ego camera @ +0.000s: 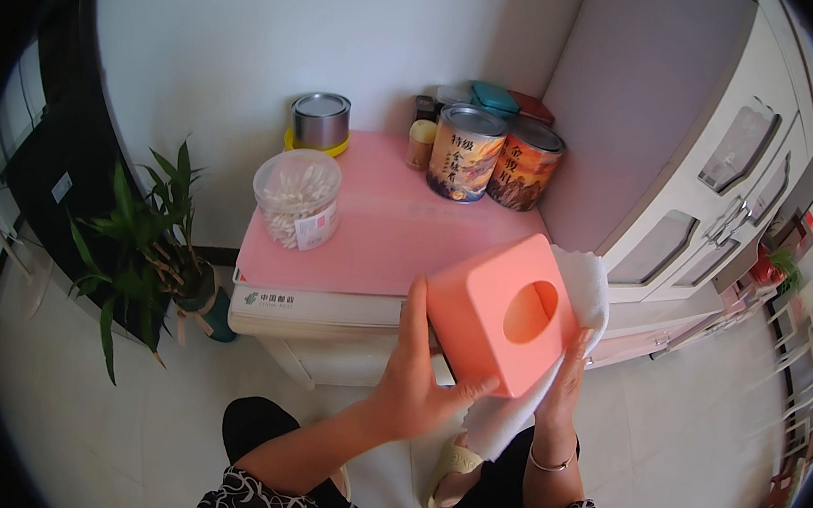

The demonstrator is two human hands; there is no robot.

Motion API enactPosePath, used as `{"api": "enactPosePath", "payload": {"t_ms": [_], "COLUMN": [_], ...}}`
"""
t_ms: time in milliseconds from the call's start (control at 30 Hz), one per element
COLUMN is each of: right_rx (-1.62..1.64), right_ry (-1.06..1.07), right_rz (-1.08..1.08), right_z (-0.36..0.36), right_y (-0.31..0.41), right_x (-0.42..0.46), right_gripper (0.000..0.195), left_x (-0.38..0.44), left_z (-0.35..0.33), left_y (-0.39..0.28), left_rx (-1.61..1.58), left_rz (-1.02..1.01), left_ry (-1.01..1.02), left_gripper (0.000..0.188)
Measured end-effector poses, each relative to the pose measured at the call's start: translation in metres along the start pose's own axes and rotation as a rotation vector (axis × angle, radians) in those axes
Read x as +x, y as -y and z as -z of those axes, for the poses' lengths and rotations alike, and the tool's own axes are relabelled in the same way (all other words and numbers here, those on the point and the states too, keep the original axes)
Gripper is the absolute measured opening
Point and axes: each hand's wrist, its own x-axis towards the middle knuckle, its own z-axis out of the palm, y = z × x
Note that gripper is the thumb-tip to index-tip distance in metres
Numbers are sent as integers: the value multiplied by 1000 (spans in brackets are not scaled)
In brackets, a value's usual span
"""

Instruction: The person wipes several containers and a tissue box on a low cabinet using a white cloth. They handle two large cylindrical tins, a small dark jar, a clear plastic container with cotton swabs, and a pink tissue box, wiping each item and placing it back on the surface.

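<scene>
An orange-pink plastic box (477,310) with a round opening is tilted in the air above the front edge of a pink-covered cabinet (372,237). My left hand (422,370) grips its left and lower sides, fingers and thumb spread around it. My right hand (565,381) presses a white cloth (586,286) against the box's right side; the cloth hangs below and behind the box. Nearest on the cabinet top are a clear round tub of cotton swabs (298,199) at the left and a printed tea tin (466,155) behind the box.
A second printed tin (526,167), a cork-coloured jar (421,144) and a teal box (494,98) stand at the back right. A metal tin (320,122) is at the back left. A potted plant (209,303) borders the cabinet's left; a tall white cabinet (674,225) its right.
</scene>
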Motion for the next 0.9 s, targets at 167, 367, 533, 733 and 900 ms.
{"api": "enactPosePath", "payload": {"t_ms": [167, 367, 533, 733, 900], "right_rx": [-44, -239, -220, -182, -32], "right_ry": [-70, -140, -146, -130, -190], "right_rz": [10, 178, 204, 150, 141], "right_z": [6, 10, 11, 16, 20], "right_y": [-12, -22, -17, -13, -14], "right_x": [29, 63, 66, 75, 82], "right_gripper": [27, 28, 32, 31, 26], "left_x": [49, 91, 113, 129, 131], "left_z": [5, 0, -16, -37, -56], "left_y": [34, 59, 45, 67, 82], "left_rx": [229, 174, 72, 205, 379], "left_rz": [-25, 91, 163, 93, 69], "left_ry": [26, 54, 107, -56, -167], "left_gripper": [76, 52, 52, 51, 47]}}
